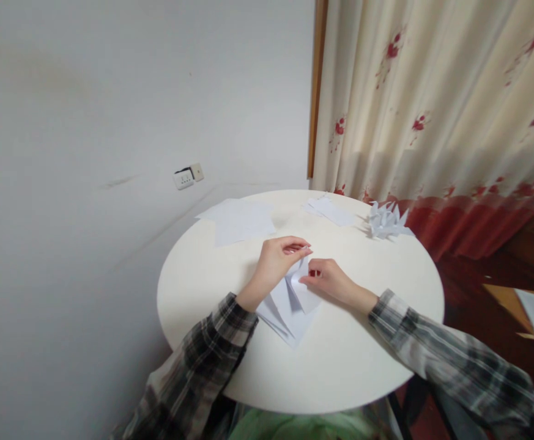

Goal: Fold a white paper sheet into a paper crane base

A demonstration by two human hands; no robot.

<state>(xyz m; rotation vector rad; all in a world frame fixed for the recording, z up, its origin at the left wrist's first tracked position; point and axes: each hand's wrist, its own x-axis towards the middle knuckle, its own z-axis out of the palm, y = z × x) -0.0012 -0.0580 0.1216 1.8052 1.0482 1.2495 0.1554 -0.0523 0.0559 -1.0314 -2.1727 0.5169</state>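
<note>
A folded sheet of white paper (pixel 297 318) lies near the middle of the round white table, its layers partly lifted and creased. My left hand (pixel 281 255) pinches the paper's far corner between thumb and fingers. On the right side of the same sheet, my right hand (pixel 328 279) is closed on a raised flap, thumb toward the left. Part of the paper's left side is hidden behind my left wrist.
Flat white sheets (pixel 243 221) lie at the table's (pixel 340 366) far left. Smaller paper pieces (pixel 330 210) are at the back, with a cluster of folded paper cranes (pixel 386 220) at the back right. A wall socket (pixel 184 179) and a curtain (pixel 432 122) are beyond.
</note>
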